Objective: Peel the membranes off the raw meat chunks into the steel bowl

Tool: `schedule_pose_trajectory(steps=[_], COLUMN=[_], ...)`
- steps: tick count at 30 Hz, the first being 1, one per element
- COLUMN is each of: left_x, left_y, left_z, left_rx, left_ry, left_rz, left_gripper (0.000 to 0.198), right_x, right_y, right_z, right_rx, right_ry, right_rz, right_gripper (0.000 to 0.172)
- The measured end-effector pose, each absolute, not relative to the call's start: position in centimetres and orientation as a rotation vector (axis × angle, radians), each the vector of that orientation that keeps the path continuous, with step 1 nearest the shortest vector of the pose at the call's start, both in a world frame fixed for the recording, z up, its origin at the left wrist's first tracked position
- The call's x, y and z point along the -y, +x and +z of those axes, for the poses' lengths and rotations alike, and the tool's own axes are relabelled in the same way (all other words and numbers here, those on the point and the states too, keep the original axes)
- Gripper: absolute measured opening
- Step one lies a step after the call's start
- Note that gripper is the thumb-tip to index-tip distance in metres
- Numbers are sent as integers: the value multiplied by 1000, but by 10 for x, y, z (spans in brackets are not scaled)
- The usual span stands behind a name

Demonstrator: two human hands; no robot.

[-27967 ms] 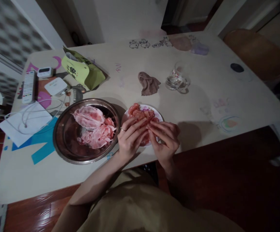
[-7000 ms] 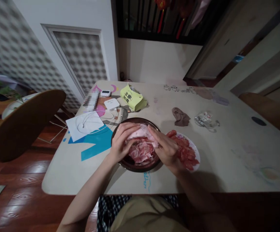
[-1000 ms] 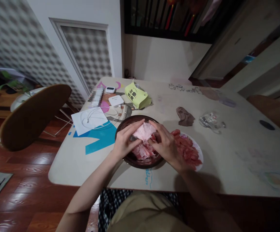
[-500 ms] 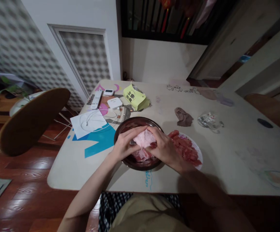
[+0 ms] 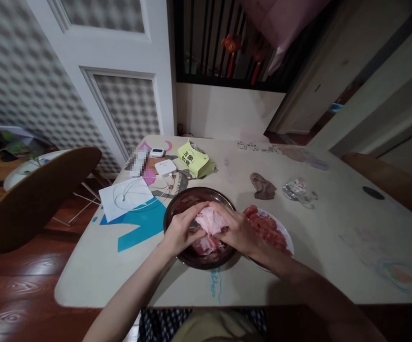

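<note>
While both hands (image 5: 181, 232) grip pink fruit (image 5: 210, 221), the doodled table (image 5: 334, 251) stands near patterned panels (image 5: 127, 109) and a brown chair (image 5: 42, 197).

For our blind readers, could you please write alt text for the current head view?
A person's left hand and right hand hold pale pink fruit over a metal bowl on a table. Red pulp lies on a plate beside the bowl; a brown cloth and a green bag are farther back.

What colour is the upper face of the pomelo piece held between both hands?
Pale pink: the pomelo piece shows best in the head view.
</note>
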State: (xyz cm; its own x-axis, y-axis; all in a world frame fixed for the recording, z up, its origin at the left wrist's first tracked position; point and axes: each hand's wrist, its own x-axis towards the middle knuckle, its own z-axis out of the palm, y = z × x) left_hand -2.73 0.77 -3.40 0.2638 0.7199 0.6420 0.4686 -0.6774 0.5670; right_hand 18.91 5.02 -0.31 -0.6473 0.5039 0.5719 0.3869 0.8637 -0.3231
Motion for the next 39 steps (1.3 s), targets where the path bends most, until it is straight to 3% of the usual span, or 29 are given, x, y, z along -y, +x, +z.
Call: schedule_pose_trajectory(steps=[8,22,26,30,34,39], left_x=[2,-24,-30,-24,-17,-16], left_y=[-26,-33,-27,-18,-11,-9], left_z=[-28,-2,3,-3,-9,-13], left_rx=[-1123,-1212,-1268,-1295,-1333,-1265], left_ry=[2320,2117,2072,2102,2114,2258], left_rz=[1336,1045,1028,1214,1306,1237], left_gripper=[67,56,52,61,44,41], right_x=[-60,-95,-89,-74,-59,-49], right_y=[207,198,190,188,190,193], right_z=[8,6,2,1,5,8], right_rx=[2568,2414,2291,2198,2171,2186], right_ry=[-552,-689,-814,-888,-916,-993], right_rz=[393,737,724,660,601,539], right_gripper=[74,54,47,49,54,46])
